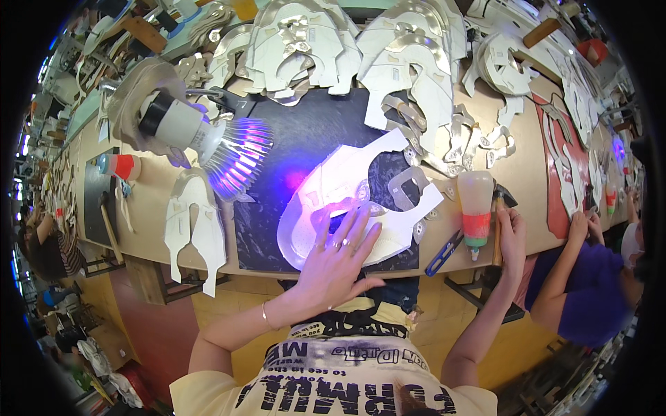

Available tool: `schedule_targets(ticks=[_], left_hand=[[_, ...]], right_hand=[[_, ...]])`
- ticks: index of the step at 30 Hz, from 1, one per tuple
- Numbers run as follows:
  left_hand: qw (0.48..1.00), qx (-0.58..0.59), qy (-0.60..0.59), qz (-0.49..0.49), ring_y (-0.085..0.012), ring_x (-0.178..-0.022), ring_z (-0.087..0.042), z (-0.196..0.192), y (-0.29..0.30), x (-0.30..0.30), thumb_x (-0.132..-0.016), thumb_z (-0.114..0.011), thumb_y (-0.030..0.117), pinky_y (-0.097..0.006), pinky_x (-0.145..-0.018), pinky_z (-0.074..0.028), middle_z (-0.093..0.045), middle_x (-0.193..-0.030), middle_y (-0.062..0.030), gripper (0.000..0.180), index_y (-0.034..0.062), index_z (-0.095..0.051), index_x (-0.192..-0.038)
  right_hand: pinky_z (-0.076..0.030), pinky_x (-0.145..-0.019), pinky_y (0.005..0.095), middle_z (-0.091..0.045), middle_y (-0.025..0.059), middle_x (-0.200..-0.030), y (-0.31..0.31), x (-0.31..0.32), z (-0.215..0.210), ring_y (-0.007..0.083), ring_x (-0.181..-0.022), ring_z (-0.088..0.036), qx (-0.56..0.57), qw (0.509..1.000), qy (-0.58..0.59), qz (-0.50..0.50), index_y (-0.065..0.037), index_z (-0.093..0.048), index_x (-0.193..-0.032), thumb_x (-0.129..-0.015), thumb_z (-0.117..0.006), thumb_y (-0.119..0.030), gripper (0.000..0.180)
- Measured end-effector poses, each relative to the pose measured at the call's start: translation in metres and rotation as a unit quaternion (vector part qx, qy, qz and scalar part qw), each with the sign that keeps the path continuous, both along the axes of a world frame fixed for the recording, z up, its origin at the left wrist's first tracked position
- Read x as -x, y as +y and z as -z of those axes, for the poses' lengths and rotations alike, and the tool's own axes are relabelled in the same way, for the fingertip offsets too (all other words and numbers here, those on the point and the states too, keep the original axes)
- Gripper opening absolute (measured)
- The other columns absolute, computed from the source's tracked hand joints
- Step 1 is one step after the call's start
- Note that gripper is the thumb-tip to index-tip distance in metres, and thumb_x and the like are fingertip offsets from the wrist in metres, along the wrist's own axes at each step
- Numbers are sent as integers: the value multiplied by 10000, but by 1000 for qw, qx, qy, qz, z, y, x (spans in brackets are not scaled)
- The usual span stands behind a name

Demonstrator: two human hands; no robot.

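Observation:
My left hand (340,249) lies flat with spread fingers on a white shoe-upper piece (399,232). This piece has cut-out openings and rests on a dark mat (257,253), under purple-blue light. At the right of the mat, my right hand (512,239) is closed at the wooden handle of a hammer (497,239); its grip is partly hidden. Beside the hammer stands a translucent squeeze bottle (475,197) with a red band, nozzle toward me. A blue-handled tool (444,255) lies by the table's near edge.
A lamp with glowing fins (239,156) reaches over the mat's left part. Another white upper piece (194,222) overhangs the front edge. Stacked white pieces (298,52) line the back. A second bottle (119,166) lies at left. To the right, a person in purple (583,284) works beside a red sheet (555,173).

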State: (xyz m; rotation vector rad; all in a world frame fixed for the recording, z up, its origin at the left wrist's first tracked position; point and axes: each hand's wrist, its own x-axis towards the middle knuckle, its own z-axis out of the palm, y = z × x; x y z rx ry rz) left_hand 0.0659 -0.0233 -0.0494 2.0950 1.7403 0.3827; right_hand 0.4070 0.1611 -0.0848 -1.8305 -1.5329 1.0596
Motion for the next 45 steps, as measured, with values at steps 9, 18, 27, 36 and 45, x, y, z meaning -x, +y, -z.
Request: schedule_targets(ticks=[9, 18, 27, 36, 45], left_hand=[[993, -26, 59, 96, -285, -1435, -353, 15, -12, 28, -897, -633, 404, -513, -1195, -208, -369, -1551, -115, 639, 197, -448, -1472], [988, -80, 103, 85, -316, -1421, -367, 15, -24, 18, -934, -535, 256, -523, -1166, -276, -408, -1516, -141, 526, 102, -478, -1434], [949, -125, -68, -282, -282, -1187, -505, 7, -75, 39, -837, -741, 310, -460, -1025, -352, -511, -1322, -169, 595, 60, -562, -1346], [908, -82, -150, -383, -187, -730, -578, 10, -74, 46, -833, -754, 196, -359, -766, -352, -624, -768, -28, 485, 14, -617, -1262], [909, -118, -156, -368, -159, -680, -544, 17, -72, 47, -815, -775, 174, -330, -782, -347, -611, -758, -20, 522, 16, -624, -1289]], right_hand=[[-489, -644, 271, -680, 88, -976, -42, 82, -66, 104, -739, -599, -309, 951, -10, -29, 39, -613, -1189, -964, -610, -51, 242], [-482, -582, 416, -650, 173, -882, -55, 199, -66, 345, -665, -624, -218, 870, -201, -393, -20, -644, -1215, -903, -668, -94, 321], [-469, -519, 378, -640, 130, -840, -75, 193, -74, 286, -587, -603, -295, 830, -157, -447, -55, -628, -1270, -888, -690, -76, 387], [-476, -515, 395, -588, 99, -777, -84, 206, -63, 272, -568, -589, -304, 807, -145, -485, -67, -581, -1344, -886, -681, -112, 471], [-469, -524, 394, -586, 96, -761, -92, 220, -68, 277, -588, -599, -270, 796, -157, -519, -101, -600, -1316, -883, -684, -122, 442]])
